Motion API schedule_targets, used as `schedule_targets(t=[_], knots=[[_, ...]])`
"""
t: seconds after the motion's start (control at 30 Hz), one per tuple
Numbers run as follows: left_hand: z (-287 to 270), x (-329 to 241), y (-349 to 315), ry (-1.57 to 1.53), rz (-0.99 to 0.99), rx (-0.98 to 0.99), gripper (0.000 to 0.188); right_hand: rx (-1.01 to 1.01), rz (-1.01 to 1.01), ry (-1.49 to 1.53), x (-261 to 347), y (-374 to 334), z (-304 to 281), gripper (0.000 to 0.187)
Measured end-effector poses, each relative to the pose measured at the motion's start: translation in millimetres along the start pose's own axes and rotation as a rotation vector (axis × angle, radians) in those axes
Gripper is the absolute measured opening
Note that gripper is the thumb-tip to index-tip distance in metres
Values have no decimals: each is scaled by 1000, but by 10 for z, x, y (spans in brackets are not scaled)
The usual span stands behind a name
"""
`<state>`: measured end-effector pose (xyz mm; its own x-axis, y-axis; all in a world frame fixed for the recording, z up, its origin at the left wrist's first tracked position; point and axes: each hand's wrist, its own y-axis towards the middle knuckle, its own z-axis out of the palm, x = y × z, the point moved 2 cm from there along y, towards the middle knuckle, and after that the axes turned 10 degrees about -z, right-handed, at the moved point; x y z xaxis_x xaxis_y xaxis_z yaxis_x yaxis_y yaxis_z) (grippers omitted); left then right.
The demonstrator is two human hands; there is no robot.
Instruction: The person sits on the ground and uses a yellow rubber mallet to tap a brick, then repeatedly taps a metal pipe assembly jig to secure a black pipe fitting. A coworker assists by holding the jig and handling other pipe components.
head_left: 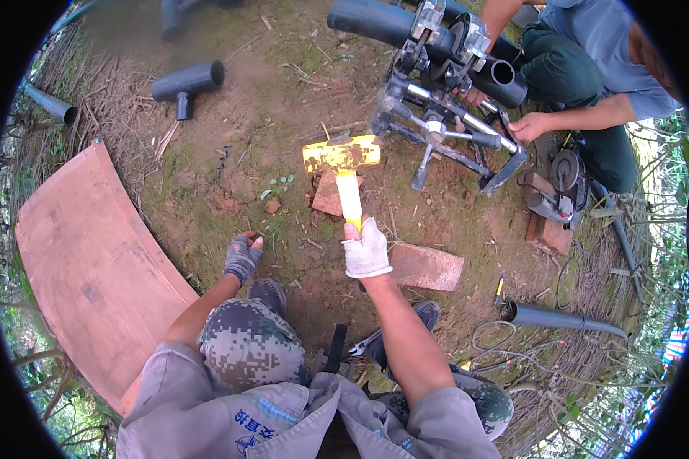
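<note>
We grip a yellow hammer (347,179) in our gloved right hand (367,251), fingers wrapped round the lower handle, in front of us near the middle of the view. Its handle points away from us, leaning slightly left; the head's long axis runs crosswise, left to right, its right end a little farther off. Our left hand (243,258) is near our left knee, fingers bent; we cannot tell whether they pinch anything. A broken brick (326,196) shows behind the handle, and a flat brick (430,268) lies right of our glove. Beyond the hammer's right end, a metal pipe clamp (435,132) stands in the way, a co-worker (589,65) gripping it. A black pipe tee (182,83) lies farther left.
</note>
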<state>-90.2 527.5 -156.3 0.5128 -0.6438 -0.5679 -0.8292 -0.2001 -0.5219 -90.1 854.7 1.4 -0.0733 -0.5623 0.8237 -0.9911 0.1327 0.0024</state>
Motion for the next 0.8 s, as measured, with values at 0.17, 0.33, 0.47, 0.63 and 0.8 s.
schedule_targets(t=[0.17,0.33,0.47,0.63,0.8], knots=[[-18,-175,-82,43,-7,62,43,141,348,-84,-821,-258,340,42],[-25,6,-25,27,11,45,41,235,436,-40,-590,-173,289,45],[-14,140,66,-40,59,6,41,220,284,-42,-334,-284,280,42],[61,15,17,35,37,57,36,334,510,4,-866,-607,439,48],[-43,54,163,-57,12,46,38,435,444,-54,-664,-864,421,51]])
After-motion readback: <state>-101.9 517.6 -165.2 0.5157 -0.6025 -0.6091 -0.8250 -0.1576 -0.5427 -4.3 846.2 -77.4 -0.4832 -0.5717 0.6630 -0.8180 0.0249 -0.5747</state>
